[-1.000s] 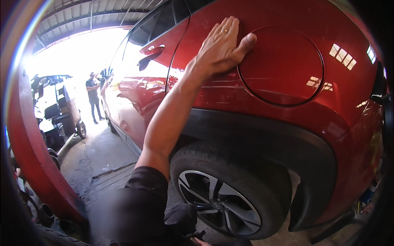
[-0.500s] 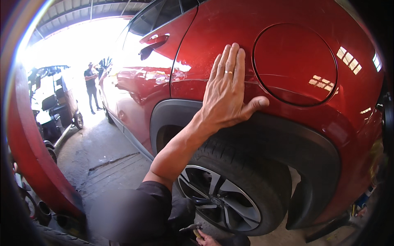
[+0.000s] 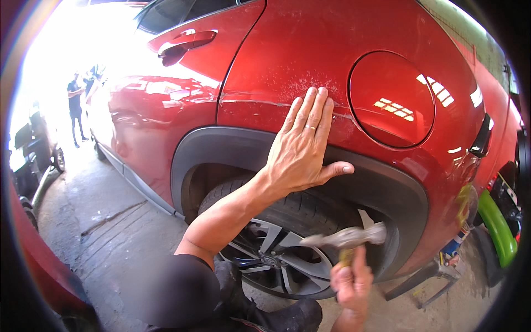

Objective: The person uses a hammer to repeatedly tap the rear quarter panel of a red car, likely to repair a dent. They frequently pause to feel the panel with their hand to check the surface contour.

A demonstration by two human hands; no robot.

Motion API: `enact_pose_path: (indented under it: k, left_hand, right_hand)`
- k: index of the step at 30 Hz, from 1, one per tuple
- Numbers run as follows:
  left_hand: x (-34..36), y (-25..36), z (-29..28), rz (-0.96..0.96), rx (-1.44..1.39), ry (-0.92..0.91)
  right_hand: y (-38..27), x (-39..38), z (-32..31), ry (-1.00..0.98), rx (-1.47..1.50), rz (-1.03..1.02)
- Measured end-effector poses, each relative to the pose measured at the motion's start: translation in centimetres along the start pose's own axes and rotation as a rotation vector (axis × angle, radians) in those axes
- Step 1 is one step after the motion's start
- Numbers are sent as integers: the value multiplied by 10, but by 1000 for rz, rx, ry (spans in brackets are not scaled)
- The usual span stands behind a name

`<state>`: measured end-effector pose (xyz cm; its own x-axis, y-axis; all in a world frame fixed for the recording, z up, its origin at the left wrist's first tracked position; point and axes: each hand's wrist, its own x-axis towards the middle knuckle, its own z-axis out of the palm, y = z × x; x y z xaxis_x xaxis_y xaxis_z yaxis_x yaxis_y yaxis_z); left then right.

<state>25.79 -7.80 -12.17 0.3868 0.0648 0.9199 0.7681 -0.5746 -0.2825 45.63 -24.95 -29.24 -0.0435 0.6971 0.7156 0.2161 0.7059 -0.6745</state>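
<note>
My left hand [image 3: 301, 141] lies open against the red car's rear side panel [image 3: 287, 55], fingers together and pointing up, thumb stretched to the right; a ring is on one finger. Fine scuffs and a scratch line show in the paint around its fingertips. To the right of the fingers is the round fuel flap [image 3: 391, 99], closed. My right hand [image 3: 353, 288] is wrapped round the yellow handle of a hammer [image 3: 348, 238]. Slightly blurred by motion, the hammer's metal head is raised in front of the wheel [image 3: 276, 257] and below the black arch trim [image 3: 381, 182].
A small grey stand [image 3: 426, 276] with tools on it is by the car's rear corner, near a bright green curved part [image 3: 498, 227]. At the far left, a person [image 3: 76, 108] stands beside a dark vehicle [image 3: 36, 149]. Concrete floor [image 3: 110, 221] runs along the car.
My right hand has lifted the hammer from the lower edge to in front of the wheel. My left hand has slid lower on the panel. The view has shifted to the right.
</note>
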Motion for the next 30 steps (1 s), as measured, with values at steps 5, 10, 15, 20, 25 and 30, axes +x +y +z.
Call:
enact_pose_path:
  k: [5, 10, 15, 20, 25, 30]
  left_hand:
    - [-14, 1, 0, 6, -58, -7]
    - [-25, -1, 2, 2, -125, 16]
    - [-24, -4, 3, 11, -183, 51]
    - [-27, -6, 8, 17, -205, 78]
    - [-29, -6, 9, 4, -217, 73]
    - [-28, -6, 10, 4, -206, 72]
  right_hand:
    - [-58, 74, -15, 344, -424, -383]
    - [-110, 172, -22, 273, -1069, -836]
    - [-119, 211, -23, 72, -1372, -701]
    - [-119, 224, -15, 149, -1270, -916]
    - [-118, 226, -13, 105, -1312, -973]
    - [-110, 232, -11, 75, -1493, -899]
